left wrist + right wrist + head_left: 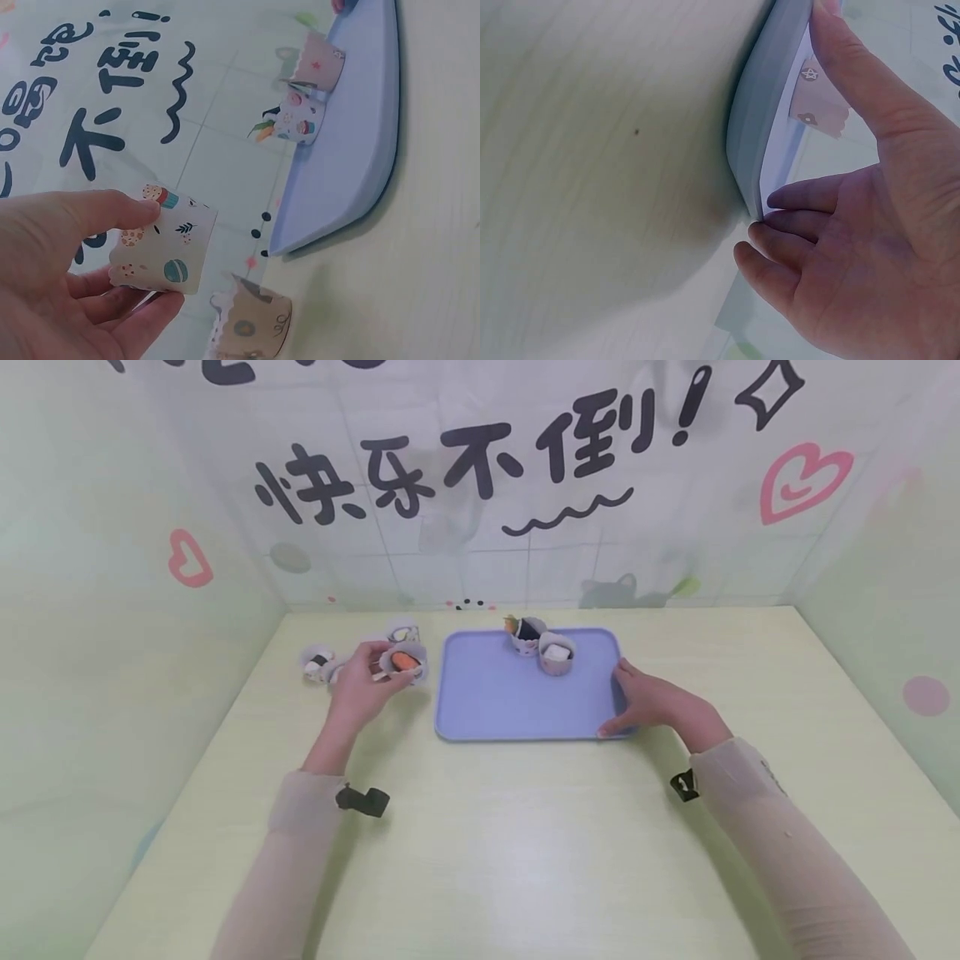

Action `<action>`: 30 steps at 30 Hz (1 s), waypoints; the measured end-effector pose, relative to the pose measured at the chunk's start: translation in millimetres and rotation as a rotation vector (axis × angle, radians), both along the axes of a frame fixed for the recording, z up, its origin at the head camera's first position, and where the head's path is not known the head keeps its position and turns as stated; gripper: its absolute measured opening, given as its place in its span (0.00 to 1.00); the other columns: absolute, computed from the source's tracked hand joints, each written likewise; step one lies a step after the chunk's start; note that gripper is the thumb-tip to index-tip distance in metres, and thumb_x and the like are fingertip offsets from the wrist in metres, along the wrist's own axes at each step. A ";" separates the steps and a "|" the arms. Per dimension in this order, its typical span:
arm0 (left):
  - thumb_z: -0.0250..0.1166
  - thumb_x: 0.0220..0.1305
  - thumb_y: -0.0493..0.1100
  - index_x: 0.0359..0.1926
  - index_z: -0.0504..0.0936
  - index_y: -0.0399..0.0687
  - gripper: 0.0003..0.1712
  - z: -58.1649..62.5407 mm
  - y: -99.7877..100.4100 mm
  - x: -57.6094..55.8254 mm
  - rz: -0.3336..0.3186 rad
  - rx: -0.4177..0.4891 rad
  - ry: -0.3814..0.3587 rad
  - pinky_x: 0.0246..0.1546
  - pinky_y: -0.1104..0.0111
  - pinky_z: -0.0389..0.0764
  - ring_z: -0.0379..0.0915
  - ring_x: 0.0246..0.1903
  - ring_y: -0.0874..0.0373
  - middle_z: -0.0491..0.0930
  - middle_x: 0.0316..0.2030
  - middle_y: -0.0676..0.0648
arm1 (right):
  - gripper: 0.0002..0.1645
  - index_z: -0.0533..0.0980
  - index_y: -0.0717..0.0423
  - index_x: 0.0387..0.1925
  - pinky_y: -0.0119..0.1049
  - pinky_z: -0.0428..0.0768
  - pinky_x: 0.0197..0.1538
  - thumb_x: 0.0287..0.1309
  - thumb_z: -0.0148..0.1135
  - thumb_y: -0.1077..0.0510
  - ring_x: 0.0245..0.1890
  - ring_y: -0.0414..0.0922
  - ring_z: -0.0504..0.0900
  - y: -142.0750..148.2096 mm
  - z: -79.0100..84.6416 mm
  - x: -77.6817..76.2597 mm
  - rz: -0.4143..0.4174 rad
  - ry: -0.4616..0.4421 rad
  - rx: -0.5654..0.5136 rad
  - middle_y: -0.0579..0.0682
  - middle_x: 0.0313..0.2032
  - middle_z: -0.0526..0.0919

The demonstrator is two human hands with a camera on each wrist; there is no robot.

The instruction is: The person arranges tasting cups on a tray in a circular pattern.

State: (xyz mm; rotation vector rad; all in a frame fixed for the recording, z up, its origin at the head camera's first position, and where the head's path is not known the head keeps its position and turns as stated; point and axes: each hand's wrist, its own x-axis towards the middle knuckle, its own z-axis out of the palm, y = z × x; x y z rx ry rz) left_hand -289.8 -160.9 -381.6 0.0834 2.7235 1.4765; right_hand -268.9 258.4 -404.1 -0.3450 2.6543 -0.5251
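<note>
My left hand holds a patterned paper baking cup between thumb and fingers, raised left of the blue tray. Inside that cup sits an orange-topped sushi piece. My right hand spans the tray's near right corner. Its thumb touches the front rim, and its fingertips touch the right rim, loosely bent. Two more cups stand at the back of the tray: one with a dark-wrapped piece and an orange and green bit, the other with a white piece.
Left of the tray, on the pale table, stand a cup with a black-banded white piece and another cup behind my left hand. Part of a further cup is hidden by that hand. A printed wall sheet rises behind the table.
</note>
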 end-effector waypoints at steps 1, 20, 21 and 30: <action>0.67 0.65 0.43 0.70 0.63 0.40 0.36 -1.4 4.8 -1.2 -0.010 0.000 0.000 0.68 0.53 0.74 0.65 0.69 0.41 0.67 0.69 0.36 | 0.78 0.37 0.80 0.72 0.59 0.47 0.78 0.47 0.76 0.37 0.76 0.69 0.39 0.3 0.1 -0.2 -0.001 -0.003 0.003 0.77 0.75 0.34; 0.71 0.61 0.43 0.65 0.69 0.41 0.33 -29.8 104.6 -12.5 -0.268 -0.046 0.018 0.68 0.53 0.73 0.70 0.65 0.44 0.74 0.65 0.38 | 0.78 0.37 0.80 0.72 0.60 0.47 0.78 0.47 0.76 0.37 0.76 0.69 0.39 2.7 -0.8 -0.3 -0.005 -0.008 -0.007 0.77 0.74 0.33; 0.71 0.61 0.43 0.65 0.69 0.41 0.33 -30.4 109.9 -12.4 -0.283 -0.052 0.019 0.68 0.53 0.73 0.71 0.64 0.44 0.74 0.64 0.38 | 0.78 0.36 0.80 0.73 0.59 0.46 0.78 0.47 0.76 0.37 0.76 0.69 0.39 2.6 -0.9 -0.4 -0.007 -0.009 -0.008 0.77 0.74 0.33; 0.71 0.61 0.39 0.63 0.69 0.40 0.31 -35.8 150.6 -11.8 -0.376 -0.085 0.024 0.63 0.57 0.77 0.75 0.59 0.47 0.76 0.62 0.40 | 0.77 0.38 0.81 0.72 0.59 0.47 0.78 0.47 0.76 0.38 0.76 0.69 0.40 0.9 0.9 1.4 0.001 0.002 -0.006 0.78 0.74 0.34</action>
